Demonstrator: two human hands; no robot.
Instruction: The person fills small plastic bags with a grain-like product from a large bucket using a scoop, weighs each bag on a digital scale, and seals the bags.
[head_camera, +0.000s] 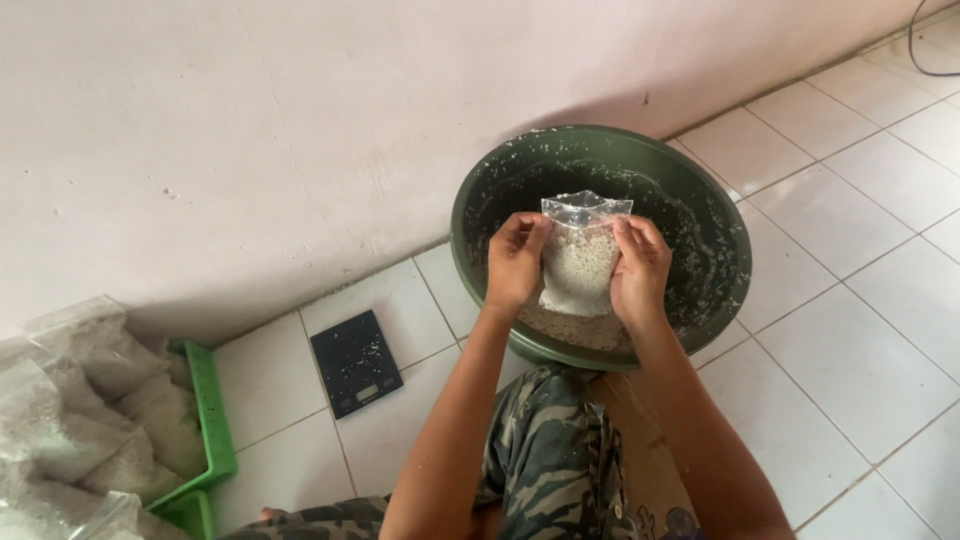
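Tiled floor (880, 330), bag (580, 262) between hands, seemingly rice

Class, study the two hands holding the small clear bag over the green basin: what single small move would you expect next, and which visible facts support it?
Probably closing the bag's top. The left hand and right hand hold the clear bag upright by its sides above the green basin; white grains fill its lower part, and the empty top stands open and loose. Filled bags already lie in the green tray, beside the black scale.
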